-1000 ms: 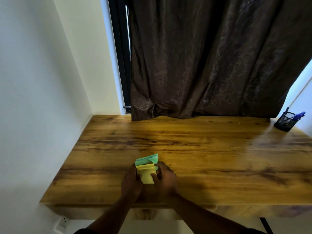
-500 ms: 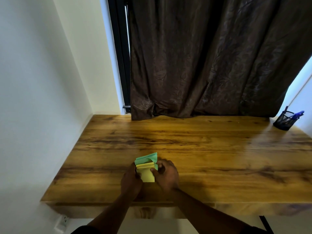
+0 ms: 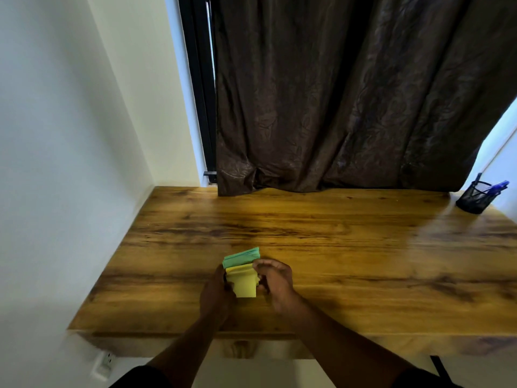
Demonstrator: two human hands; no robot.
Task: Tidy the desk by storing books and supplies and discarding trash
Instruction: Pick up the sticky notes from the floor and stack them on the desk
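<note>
A stack of sticky notes sits between both hands near the front left of the wooden desk (image 3: 335, 247). The yellow pad (image 3: 242, 284) is in front and the green pad (image 3: 241, 256) stands out behind it. My left hand (image 3: 216, 292) grips the stack from its left side. My right hand (image 3: 275, 282) grips it from the right, fingers curled over the top right corner. The bottom of the stack is hidden by my hands.
A black mesh pen holder (image 3: 475, 198) with a blue pen stands at the desk's far right corner. A dark brown curtain (image 3: 349, 102) hangs behind the desk. A white wall (image 3: 56, 163) runs along the left. A wall socket (image 3: 105, 362) sits below the desk.
The hands have shifted a little on the sticky-note stack; the right fingers now curl higher over its top right corner. The stack stays in the same spot.
</note>
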